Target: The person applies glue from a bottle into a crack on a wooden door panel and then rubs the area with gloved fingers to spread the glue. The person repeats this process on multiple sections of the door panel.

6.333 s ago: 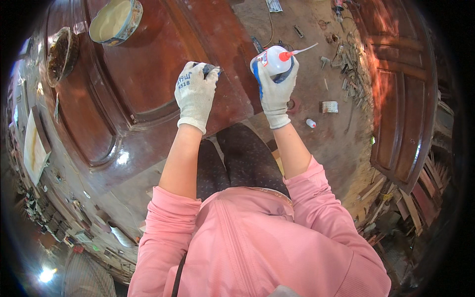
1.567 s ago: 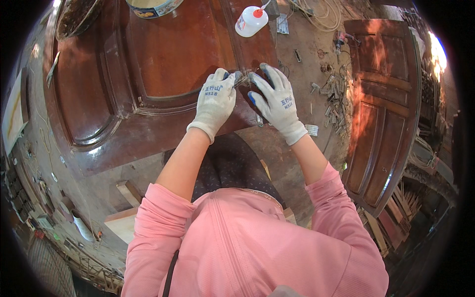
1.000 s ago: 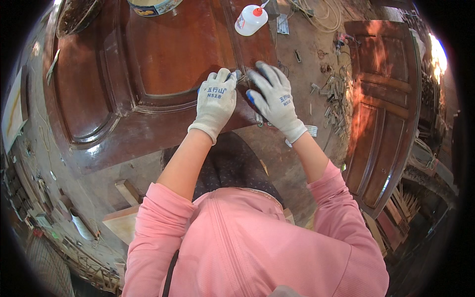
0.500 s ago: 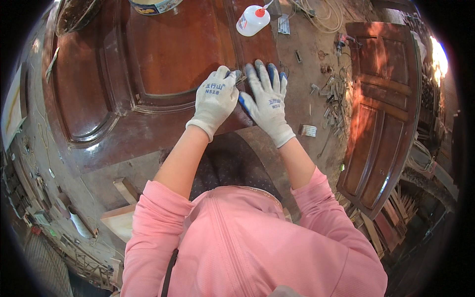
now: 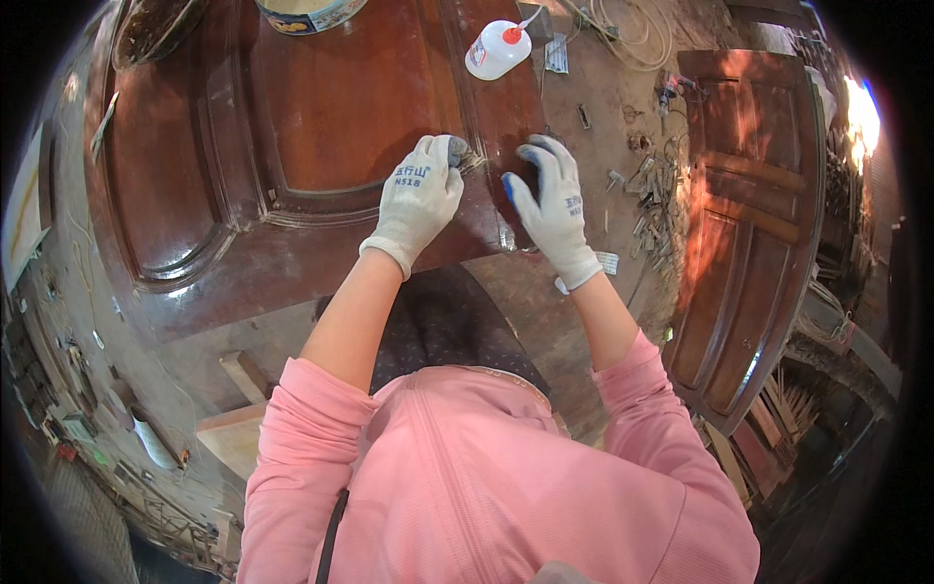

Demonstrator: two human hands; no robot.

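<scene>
A reddish-brown panelled wooden door [image 5: 341, 107] lies flat in front of me. My left hand [image 5: 416, 200], in a white work glove, is closed at the near right corner of the door's middle panel, against the raised moulding. Whatever its fingers pinch is hidden; a pale, rough patch [image 5: 471, 159] shows at the moulding corner beside the fingertips. Over the door's right border hovers my gloved right hand [image 5: 556, 200], blue on the palm side, fingers bent and apart, nothing in it. Farther up that border stands a white bottle [image 5: 494, 54] with a red cap and thin nozzle.
A round tin [image 5: 309, 18] and a dark basket-like container [image 5: 156, 31] sit on the door's far part. At right, another panelled door [image 5: 744, 224] leans near scattered wood offcuts [image 5: 654, 209] and a drill [image 5: 671, 90]. Boards [image 5: 233, 428] lie near my left side.
My right hand has lifted off the door's border and shifted right and slightly nearer, its fingers bending. The left hand stays at the moulding corner, moved only a little.
</scene>
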